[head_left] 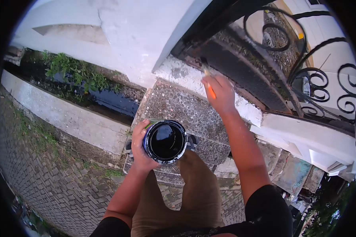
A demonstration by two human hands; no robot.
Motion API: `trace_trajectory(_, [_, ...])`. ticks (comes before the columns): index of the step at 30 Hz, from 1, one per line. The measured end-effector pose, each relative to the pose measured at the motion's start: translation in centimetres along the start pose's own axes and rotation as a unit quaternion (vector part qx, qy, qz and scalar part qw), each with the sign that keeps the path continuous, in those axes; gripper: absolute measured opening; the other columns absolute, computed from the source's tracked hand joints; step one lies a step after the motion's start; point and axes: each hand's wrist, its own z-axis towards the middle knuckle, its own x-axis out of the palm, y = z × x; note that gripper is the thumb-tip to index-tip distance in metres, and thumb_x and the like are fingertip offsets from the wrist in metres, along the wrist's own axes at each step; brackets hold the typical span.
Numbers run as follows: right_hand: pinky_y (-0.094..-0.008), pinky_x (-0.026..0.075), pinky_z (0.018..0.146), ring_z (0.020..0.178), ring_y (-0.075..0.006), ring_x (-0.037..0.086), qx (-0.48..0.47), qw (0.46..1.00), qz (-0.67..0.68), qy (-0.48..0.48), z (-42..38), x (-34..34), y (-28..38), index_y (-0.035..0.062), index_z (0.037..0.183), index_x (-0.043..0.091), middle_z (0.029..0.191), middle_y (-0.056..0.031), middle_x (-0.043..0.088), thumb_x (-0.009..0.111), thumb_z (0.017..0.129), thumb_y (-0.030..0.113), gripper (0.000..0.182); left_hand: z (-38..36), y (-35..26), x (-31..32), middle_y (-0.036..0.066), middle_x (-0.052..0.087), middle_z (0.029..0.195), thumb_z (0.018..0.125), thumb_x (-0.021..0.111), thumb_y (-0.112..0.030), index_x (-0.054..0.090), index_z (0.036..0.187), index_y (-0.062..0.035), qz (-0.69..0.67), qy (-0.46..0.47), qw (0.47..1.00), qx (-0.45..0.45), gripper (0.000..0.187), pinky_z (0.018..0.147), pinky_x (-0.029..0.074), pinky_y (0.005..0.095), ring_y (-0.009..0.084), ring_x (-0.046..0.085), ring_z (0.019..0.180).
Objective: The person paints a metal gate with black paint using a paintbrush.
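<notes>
My left hand (140, 144) is wrapped around the side of an open paint can (165, 141) full of glossy black paint, its rim smeared. The can is held out in front of my legs. Farther forward and to the right, my right hand (219, 93) grips a paintbrush (211, 90) by its orange handle. The dark bristles point away from me and meet the lower edge of a black metal gate (241, 67). Part of the brush handle is hidden by my fingers.
Curled ironwork (312, 85) tops the gate at the right. A white wall (122, 35) rises ahead, above a pebbled step (190, 106). Left of the step runs a water-filled ditch (110, 104) with green plants (73, 73). Brick paving (63, 185) spreads behind its concrete edge.
</notes>
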Motion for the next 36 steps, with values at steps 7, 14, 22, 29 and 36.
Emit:
trace_trajectory(7, [-0.0336, 0.051, 0.064, 0.069, -0.0269, 0.065, 0.205, 0.972, 0.101, -0.060, -3.2, -16.4, 10.2, 0.0023, 0.094, 0.071, 0.080, -0.0128, 0.066, 0.074, 0.083, 0.002, 0.012, 2.6, -7.0, -2.6, 0.024, 0.032, 0.152, 0.056, 0.099, -0.026, 0.023, 0.151, -0.0114, -0.092, 0.010, 0.996, 0.015, 0.122, 0.112, 0.041, 0.0483, 0.0350, 0.047, 0.134])
trace_trajectory(14, [-0.0294, 0.052, 0.071, 0.076, -0.0159, 0.065, 0.368, 0.873, 0.263, -0.183, -3.0, -29.6, 17.9, -0.0024, 0.096, 0.070, 0.085, -0.0104, 0.069, 0.068, 0.089, 0.001, 0.008, 6.2, -17.4, -4.9, 0.018, 0.046, 0.139, 0.054, 0.097, -0.023, 0.022, 0.146, -0.0036, -0.128, 0.019, 0.990, -0.060, 0.120, 0.111, 0.039, 0.0457, 0.0296, 0.049, 0.131])
trace_trajectory(22, [-0.0260, 0.052, 0.065, 0.069, -0.0129, 0.064, 0.237, 0.804, 0.458, -0.295, 5.7, -39.5, 25.0, -0.0044, 0.098, 0.063, 0.092, -0.0112, 0.064, 0.060, 0.095, 0.000, 0.006, 10.4, -25.3, -7.5, 0.019, 0.049, 0.138, 0.054, 0.098, -0.022, 0.024, 0.146, -0.0023, -0.088, 0.044, 0.995, -0.013, 0.119, 0.109, 0.043, 0.0436, 0.0290, 0.053, 0.127])
trace_trajectory(29, [-0.0266, 0.047, 0.058, 0.064, -0.0105, 0.062, 0.169, 0.923, 0.342, -0.055, 11.6, -39.4, 29.3, -0.0012, 0.083, 0.066, 0.069, -0.0068, 0.065, 0.070, 0.088, 0.007, 0.010, 11.5, -26.3, -9.8, 0.021, 0.050, 0.138, 0.055, 0.098, -0.026, 0.023, 0.147, -0.0039, 0.014, 0.040, 0.994, 0.099, 0.121, 0.107, 0.046, 0.0433, 0.0299, 0.056, 0.126])
trace_trajectory(36, [-0.0299, 0.048, 0.058, 0.059, -0.0177, 0.062, 0.142, 0.962, 0.232, 0.024, 12.2, -35.3, 30.2, 0.0011, 0.086, 0.068, 0.068, -0.0077, 0.065, 0.070, 0.088, 0.011, 0.010, 11.5, -26.0, -11.3, 0.020, 0.050, 0.137, 0.053, 0.097, -0.024, 0.030, 0.144, -0.0018, 0.002, 0.019, 0.992, 0.126, 0.115, 0.108, 0.044, 0.0432, 0.0286, 0.054, 0.128])
